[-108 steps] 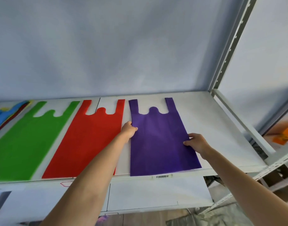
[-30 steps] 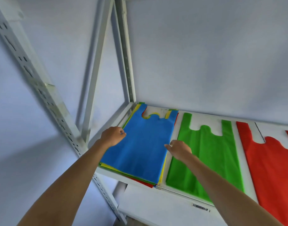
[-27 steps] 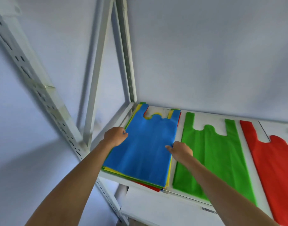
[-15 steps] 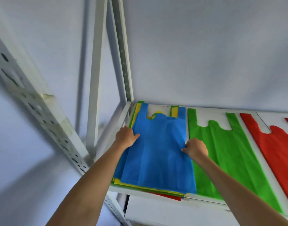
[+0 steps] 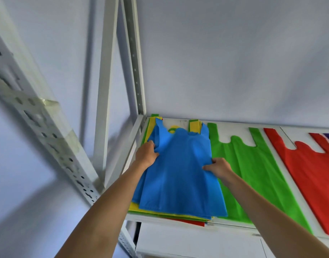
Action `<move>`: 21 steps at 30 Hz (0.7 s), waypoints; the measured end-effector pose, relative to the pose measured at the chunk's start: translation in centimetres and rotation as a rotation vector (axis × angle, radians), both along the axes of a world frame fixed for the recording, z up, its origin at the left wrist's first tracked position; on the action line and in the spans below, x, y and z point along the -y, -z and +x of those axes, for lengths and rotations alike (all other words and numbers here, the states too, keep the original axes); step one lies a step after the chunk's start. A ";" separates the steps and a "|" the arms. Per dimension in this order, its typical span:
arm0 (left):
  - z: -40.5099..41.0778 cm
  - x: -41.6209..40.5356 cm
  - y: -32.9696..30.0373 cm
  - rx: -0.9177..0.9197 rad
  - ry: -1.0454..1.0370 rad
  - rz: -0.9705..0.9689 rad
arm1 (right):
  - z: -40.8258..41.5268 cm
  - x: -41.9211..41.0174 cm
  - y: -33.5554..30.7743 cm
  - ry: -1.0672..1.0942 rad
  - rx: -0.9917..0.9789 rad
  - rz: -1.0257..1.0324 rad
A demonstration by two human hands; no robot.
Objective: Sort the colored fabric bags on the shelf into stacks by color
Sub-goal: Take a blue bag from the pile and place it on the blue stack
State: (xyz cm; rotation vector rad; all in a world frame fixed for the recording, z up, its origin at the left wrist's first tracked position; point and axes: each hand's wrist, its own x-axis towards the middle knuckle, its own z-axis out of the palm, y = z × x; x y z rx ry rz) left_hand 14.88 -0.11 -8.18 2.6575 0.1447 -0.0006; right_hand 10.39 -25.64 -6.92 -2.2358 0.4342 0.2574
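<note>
On the shelf (image 5: 178, 223), your left hand (image 5: 146, 155) and right hand (image 5: 218, 167) pinch the blue bag (image 5: 180, 175) at both side edges; it's light and floppy, so keep it taut.

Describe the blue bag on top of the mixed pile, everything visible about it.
The blue bag is a vest-style carrier of matte, slightly textured fabric, with two handle straps at the far end, a scooped notch between them, and a stitched hem along the near edge. It lies on top of the mixed pile at the shelf's left end, rumpled and lifted rather than flat. The left hand grips its left edge, bunching the fabric; the right hand pinches its right edge. Its right side overlaps the green bag beside it.
</note>
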 end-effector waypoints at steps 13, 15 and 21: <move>0.7 -1.7 -2.8 -0.744 -0.082 -0.405 | -0.5 1.3 0.2 0.186 -0.133 0.433; 1.0 -1.8 -2.7 -0.753 -0.086 -0.472 | -0.9 1.4 0.1 0.164 -0.224 0.528; 1.3 -1.3 -1.1 -0.330 -0.205 -0.590 | -1.8 1.2 0.4 0.041 -0.178 0.523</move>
